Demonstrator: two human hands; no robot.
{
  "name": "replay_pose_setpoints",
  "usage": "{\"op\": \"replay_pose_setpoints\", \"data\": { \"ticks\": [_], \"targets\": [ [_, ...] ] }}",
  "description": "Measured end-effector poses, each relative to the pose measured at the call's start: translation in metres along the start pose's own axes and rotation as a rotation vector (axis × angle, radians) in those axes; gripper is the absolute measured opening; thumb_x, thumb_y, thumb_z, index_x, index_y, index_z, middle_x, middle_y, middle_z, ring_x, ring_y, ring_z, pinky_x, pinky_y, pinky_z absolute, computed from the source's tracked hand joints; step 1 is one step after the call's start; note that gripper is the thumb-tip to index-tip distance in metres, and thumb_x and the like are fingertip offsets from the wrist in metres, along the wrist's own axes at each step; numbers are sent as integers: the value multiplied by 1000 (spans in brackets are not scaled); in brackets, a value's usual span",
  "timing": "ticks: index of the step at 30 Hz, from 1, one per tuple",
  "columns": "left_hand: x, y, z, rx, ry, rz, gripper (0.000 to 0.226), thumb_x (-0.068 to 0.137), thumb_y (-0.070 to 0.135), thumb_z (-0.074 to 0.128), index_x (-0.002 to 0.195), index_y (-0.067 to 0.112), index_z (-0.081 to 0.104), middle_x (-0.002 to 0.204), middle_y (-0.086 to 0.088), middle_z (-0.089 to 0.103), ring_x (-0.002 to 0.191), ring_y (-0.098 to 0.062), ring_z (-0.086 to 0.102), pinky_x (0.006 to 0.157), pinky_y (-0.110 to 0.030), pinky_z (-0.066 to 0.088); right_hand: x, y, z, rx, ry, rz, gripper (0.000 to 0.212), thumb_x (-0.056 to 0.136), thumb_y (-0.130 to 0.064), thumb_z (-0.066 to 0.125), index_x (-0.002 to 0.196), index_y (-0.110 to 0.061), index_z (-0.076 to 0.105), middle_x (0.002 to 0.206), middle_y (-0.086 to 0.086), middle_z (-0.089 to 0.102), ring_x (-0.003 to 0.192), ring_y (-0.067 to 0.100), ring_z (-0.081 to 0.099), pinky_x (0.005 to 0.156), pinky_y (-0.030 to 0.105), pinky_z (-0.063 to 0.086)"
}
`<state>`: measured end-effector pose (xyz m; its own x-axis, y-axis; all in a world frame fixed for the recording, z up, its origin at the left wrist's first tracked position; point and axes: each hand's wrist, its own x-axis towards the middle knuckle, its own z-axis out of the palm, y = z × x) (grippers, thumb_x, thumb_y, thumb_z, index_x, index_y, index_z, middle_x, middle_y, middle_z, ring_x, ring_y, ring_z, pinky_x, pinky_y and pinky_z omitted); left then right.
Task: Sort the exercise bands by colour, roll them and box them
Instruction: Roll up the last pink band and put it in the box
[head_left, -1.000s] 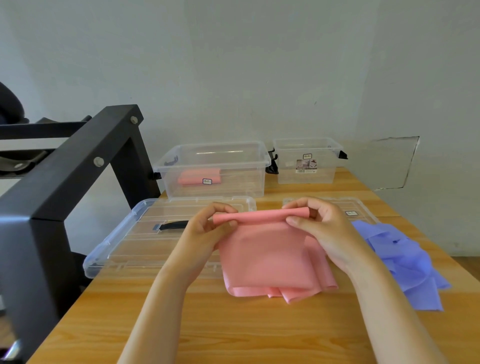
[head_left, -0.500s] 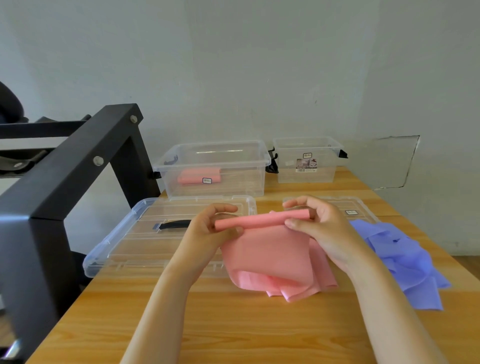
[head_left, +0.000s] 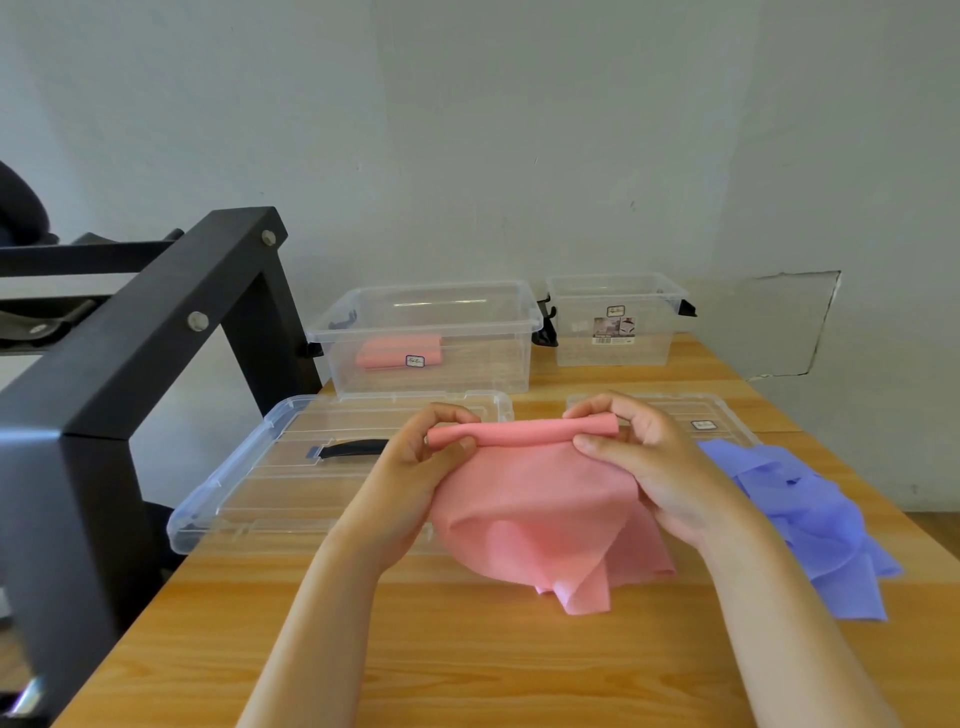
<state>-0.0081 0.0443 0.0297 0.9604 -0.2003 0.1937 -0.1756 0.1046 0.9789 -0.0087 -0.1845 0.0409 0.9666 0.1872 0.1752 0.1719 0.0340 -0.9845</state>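
Note:
A pink exercise band (head_left: 535, 509) hangs from a thin roll held above the wooden table. My left hand (head_left: 421, 462) pinches the roll's left end and my right hand (head_left: 649, 457) pinches its right end. The loose tail of the band drapes down onto the table. A rolled pink band (head_left: 397, 352) lies inside the larger clear box (head_left: 524, 317) at the back. A heap of purple-blue bands (head_left: 810, 519) lies on the table to the right of my right hand. The smaller clear box (head_left: 566, 291) stands at the back right with nothing visible inside.
Two clear lids lie flat on the table (head_left: 467, 665): a large one (head_left: 249, 467) with a black handle on the left, a smaller one (head_left: 727, 415) partly under the purple-blue bands. A black metal frame (head_left: 130, 364) stands along the left edge. A wall is right behind the boxes.
The roll at the band's top edge has grown thicker and risen slightly. More of the hanging tail has lifted off the table. Both hands stay on the roll's ends.

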Motion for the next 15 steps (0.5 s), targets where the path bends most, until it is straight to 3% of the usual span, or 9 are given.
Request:
{"op": "replay_pose_setpoints", "data": {
  "ticks": [4, 7, 12, 15],
  "targets": [
    [-1, 3, 1, -96, -41, -14, 12, 96, 8, 53, 101, 17, 58, 95, 0, 63, 79, -15, 60, 59, -22, 48, -1, -2, 0, 27, -9, 6, 25, 87, 5, 61, 88, -20, 69, 86, 2, 67, 74, 12, 62, 60, 21, 48],
    [-2, 2, 0, -12, -20, -18, 12, 95, 10, 56, 98, 20, 61, 93, 4, 62, 76, -11, 57, 55, -19, 43, -1, -3, -1, 14, 15, 16, 26, 85, 5, 63, 86, -20, 70, 88, 5, 67, 74, 13, 62, 60, 21, 47],
    [-1, 1, 3, 102, 33, 9, 7, 94, 21, 60, 88, 20, 61, 79, 9, 60, 62, -5, 53, 49, -15, 39, 0, -2, 3, -36, 46, 19, 6, 77, -22, 75, 78, -27, 71, 87, 6, 66, 77, 17, 62, 66, 28, 46],
    [0, -1, 3, 103, 73, 6, 10, 93, 15, 62, 103, 18, 59, 68, 8, 61, 58, -7, 56, 48, -16, 41, 1, 0, 3, -109, 73, -19, 14, 85, -10, 71, 89, -23, 70, 93, 7, 71, 77, 16, 65, 66, 28, 48]
  ]
}}
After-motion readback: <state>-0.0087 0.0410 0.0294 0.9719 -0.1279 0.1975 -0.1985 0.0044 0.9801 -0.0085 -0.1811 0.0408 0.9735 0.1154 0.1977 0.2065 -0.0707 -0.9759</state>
